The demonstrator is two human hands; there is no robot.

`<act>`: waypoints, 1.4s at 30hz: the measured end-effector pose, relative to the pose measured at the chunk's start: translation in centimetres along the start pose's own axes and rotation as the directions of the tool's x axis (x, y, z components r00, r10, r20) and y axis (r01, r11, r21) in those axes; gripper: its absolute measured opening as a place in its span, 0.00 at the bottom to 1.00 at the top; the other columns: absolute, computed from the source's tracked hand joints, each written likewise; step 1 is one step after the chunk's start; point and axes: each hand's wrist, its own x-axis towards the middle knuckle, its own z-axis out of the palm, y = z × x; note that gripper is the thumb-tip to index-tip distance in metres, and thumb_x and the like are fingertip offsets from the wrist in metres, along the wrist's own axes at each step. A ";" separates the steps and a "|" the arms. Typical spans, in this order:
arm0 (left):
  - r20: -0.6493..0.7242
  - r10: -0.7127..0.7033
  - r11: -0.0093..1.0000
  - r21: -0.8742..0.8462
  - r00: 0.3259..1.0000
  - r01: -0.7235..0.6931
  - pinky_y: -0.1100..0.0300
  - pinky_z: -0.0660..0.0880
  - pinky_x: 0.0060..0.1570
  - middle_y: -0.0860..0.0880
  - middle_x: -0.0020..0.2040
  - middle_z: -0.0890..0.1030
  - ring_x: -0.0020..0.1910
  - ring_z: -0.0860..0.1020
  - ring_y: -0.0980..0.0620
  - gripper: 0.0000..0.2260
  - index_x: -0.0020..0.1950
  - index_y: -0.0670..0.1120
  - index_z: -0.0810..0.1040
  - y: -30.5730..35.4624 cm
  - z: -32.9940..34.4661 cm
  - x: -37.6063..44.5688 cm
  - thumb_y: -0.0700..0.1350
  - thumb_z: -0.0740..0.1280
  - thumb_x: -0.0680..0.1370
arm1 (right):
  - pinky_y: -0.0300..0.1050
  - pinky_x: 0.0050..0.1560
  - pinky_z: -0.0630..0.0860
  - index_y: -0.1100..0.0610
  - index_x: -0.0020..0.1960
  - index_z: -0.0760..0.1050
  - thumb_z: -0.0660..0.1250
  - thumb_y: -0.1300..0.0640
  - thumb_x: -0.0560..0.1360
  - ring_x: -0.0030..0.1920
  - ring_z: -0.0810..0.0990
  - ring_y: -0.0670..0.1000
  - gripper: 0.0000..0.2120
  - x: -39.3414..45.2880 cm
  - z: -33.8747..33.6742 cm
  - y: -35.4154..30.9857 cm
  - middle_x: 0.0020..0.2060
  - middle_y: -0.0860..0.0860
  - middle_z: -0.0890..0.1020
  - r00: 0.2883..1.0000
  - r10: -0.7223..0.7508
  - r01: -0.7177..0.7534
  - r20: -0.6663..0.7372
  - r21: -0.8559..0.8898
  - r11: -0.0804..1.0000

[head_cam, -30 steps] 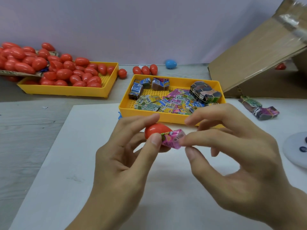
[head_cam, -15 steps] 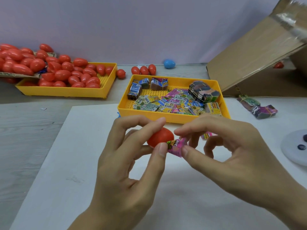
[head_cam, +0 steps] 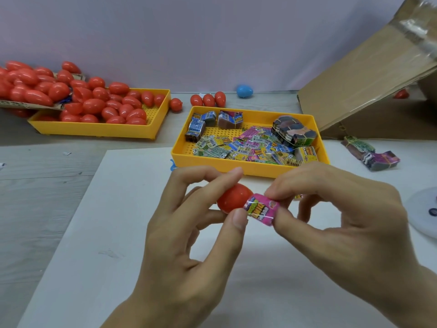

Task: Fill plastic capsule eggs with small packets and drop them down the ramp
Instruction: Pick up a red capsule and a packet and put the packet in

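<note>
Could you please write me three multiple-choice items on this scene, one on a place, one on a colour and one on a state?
1. Where does the blue egg lie?
A. in the left tray
B. on the table by the back wall
C. in the right hand

2. What colour is the packet being handled?
A. pink
B. white
C. black

3. What state is the left hand in?
A. flat on the table
B. hanging idle
C. gripping a red egg half

Answers:
1 B: it sits alone on the table behind the packet tray, outside both trays.
2 A: its wrapper is pink with yellow lettering.
3 C: the fingers curl round the red half while the right hand pinches the packet against its open end.
</note>
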 end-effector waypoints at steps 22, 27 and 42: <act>0.007 0.012 1.000 0.018 1.000 -0.012 0.61 0.81 0.44 0.42 0.56 0.73 0.48 0.82 0.47 0.19 0.66 0.44 0.75 -0.1 0.2 0.1 0.39 0.69 0.75 | 0.29 0.37 0.66 0.57 0.42 0.83 0.74 0.61 0.70 0.35 0.74 0.46 0.02 0.1 -0.3 -0.6 0.35 0.45 0.79 1.000 -0.015 0.016 0.002 -0.185 0.983; 0.021 0.017 0.999 0.036 1.000 -0.018 0.63 0.80 0.45 0.41 0.55 0.73 0.48 0.82 0.49 0.20 0.66 0.44 0.75 0.0 0.1 0.2 0.38 0.69 0.75 | 0.38 0.28 0.67 0.55 0.41 0.83 0.73 0.59 0.70 0.34 0.74 0.47 0.01 0.2 -0.4 -0.9 0.34 0.43 0.77 1.000 -0.002 0.005 0.019 -0.151 0.989; 0.036 0.028 0.989 0.142 0.999 -0.033 0.62 0.80 0.43 0.44 0.55 0.72 0.46 0.83 0.46 0.21 0.68 0.43 0.75 -0.1 0.1 0.1 0.40 0.69 0.75 | 0.43 0.28 0.68 0.56 0.40 0.82 0.74 0.62 0.68 0.33 0.72 0.47 0.03 0.0 -0.2 -0.9 0.32 0.47 0.77 0.999 0.020 -0.011 0.041 -0.202 0.979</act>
